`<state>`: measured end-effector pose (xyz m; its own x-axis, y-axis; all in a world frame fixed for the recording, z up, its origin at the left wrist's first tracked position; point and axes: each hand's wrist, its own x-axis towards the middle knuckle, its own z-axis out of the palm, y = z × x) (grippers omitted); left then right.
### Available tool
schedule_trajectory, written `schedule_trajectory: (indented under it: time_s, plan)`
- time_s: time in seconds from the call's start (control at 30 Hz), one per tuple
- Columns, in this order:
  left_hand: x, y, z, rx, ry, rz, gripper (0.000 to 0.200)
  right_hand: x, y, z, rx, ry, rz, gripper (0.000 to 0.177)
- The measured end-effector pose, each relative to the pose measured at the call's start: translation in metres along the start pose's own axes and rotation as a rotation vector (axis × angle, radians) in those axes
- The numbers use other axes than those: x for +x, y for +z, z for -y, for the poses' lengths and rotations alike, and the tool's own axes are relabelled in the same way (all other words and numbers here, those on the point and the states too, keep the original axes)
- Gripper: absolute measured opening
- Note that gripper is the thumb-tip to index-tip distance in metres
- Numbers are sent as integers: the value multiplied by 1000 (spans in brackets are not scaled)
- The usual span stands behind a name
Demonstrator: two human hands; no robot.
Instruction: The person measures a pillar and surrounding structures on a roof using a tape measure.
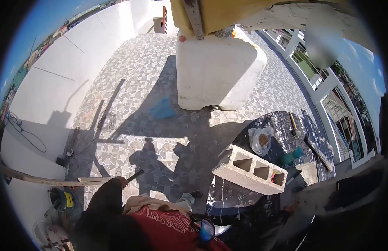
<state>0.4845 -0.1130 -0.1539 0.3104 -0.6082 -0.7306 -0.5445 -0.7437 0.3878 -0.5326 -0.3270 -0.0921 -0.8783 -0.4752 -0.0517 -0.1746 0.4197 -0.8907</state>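
My left hand (122, 181) is at the lower left, closed round a short dark bar (135, 175) that points up and to the right. At the lower right, my right hand (291, 207) is small and shaded near the edge of the dark, white-stained table (227, 194); its fingers cannot be made out. A grey hollow concrete block (248, 178) lies on the table above and left of that hand. Beside the block are a knife-like tool (293, 177), a teal bottle (292, 156) and a white plastic bag (261, 141) with something brown inside.
A hammer (294, 124) and a long dark tool (318, 152) lie farther back on the table. A big white tank (217, 71) stands ahead on the patterned floor. Wooden strips (55, 181) and a dark bucket (63, 200) are at the left, near the white wall (55, 83).
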Motion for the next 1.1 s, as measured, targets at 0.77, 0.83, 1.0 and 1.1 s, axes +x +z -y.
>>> schedule_trajectory:
  time_s: [0.77, 0.83, 1.0, 1.1]
  plan:
    - [-241, 238, -23, 177, 516, 1048, 31, -692, -301, -90, 714, 426, 392, 9]
    - [-283, 280, -24, 302, 550, 1147, 30, -718, -355, -129, 693, 463, 364, 20]
    - [-379, 444, -12, 652, 584, 1325, 33, -794, -538, -256, 573, 490, 22, 24]
    - [-491, 538, -16, 837, 709, 1456, 33, -840, -653, -298, 471, 575, -230, 24]
